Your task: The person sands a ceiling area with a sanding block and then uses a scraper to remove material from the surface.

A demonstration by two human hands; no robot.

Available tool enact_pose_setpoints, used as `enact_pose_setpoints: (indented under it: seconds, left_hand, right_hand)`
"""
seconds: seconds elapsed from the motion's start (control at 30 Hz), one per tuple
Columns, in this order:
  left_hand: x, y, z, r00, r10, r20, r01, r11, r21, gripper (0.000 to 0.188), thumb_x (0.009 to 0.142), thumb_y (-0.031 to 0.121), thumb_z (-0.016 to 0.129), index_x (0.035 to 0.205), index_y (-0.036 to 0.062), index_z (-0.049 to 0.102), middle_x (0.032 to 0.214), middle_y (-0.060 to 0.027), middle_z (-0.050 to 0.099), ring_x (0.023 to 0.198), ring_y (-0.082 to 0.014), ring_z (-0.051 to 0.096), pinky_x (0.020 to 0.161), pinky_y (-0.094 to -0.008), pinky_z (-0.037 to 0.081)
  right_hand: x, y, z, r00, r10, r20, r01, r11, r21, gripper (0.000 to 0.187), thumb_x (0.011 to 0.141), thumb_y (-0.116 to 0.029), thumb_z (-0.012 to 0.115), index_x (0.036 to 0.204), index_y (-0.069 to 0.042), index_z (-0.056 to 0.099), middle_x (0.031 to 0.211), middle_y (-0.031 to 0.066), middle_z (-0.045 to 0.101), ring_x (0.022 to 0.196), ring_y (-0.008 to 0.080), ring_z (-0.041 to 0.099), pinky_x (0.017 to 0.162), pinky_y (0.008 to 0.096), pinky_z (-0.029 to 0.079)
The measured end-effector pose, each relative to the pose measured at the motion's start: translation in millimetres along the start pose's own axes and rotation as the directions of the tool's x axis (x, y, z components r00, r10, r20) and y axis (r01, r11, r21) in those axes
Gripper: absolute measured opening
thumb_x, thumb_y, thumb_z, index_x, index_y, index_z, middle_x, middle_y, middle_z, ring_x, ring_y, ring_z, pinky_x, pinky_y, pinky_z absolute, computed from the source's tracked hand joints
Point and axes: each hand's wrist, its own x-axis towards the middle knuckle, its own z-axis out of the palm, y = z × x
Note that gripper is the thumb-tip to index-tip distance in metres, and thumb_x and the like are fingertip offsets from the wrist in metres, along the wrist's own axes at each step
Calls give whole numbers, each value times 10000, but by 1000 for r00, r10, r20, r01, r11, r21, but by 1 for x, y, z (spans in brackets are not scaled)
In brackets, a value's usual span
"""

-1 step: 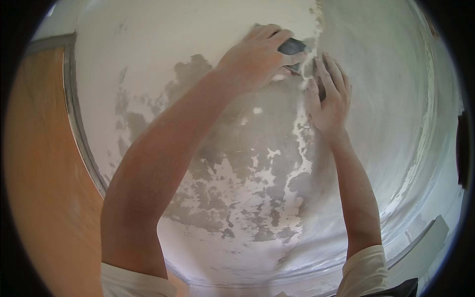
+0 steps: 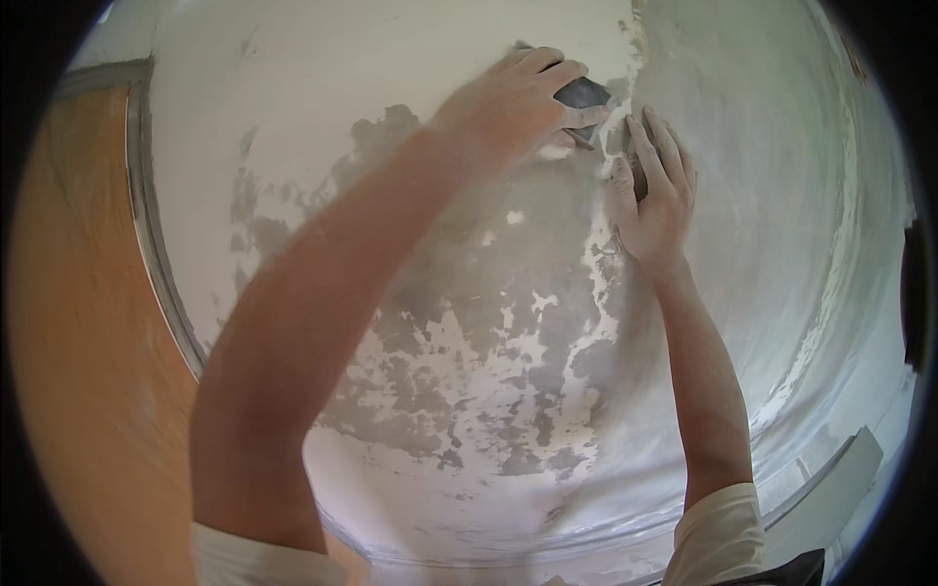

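My left hand is curled over a dark grey piece of sandpaper, pressing it to the patchy plastered wall. Corners of the sheet stick out past the fingers, and the rest is hidden under the palm. A little to the right, across a rough white vertical seam, my right hand lies against the grey part of the wall. Its fingers point up, with the thumb apart from them. A dark gap shows between thumb and fingers; I see nothing held there.
An orange-brown door panel in a grey frame stands at the left. Pale boards lean at the lower right. A dark object is at the far right edge. White plaster patches cover the wall below my hands.
My left hand has slid slightly to the right with the sandpaper, and its elbow has shifted a little left. My right hand keeps its place on the wall.
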Motion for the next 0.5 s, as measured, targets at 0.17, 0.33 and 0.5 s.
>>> enact_pose_setpoints:
  seconds: [0.17, 0.33, 0.5]
  left_hand:
    - [-59, -38, -48, 976, 38, 215, -62, 992, 107, 546, 967, 290, 743, 1505, 285, 649, 1597, 29, 525, 1391, -299, 509, 1190, -432, 477]
    - [-36, -20, -27, 990, 3, 141, -11, 998, 57, 566, 955, 250, 754, 1510, 278, 644, 1602, 54, 523, 1352, -294, 516, 1185, -426, 498]
    - [-30, -34, -39, 978, 72, 197, -79, 996, 28, 567, 945, 215, 764, 1500, 267, 656, 1617, 69, 518, 1379, -286, 502, 1196, -429, 486]
  right_hand:
    - [10, -15, 3, 999, -15, 45, 18, 997, -77, 471, 1011, -256, 636, 1438, -64, 688, 1544, 148, 607, 1423, 341, 545, 1147, 511, 412]
    - [44, -16, 25, 1000, -21, 11, 21, 999, -45, 473, 1038, -269, 595, 1457, -58, 658, 1530, 143, 593, 1429, 334, 520, 1185, 520, 356]
    - [61, 20, 31, 996, 56, -72, -62, 994, -86, 476, 1053, -291, 592, 1480, -88, 650, 1572, 147, 564, 1478, 339, 483, 1214, 542, 346]
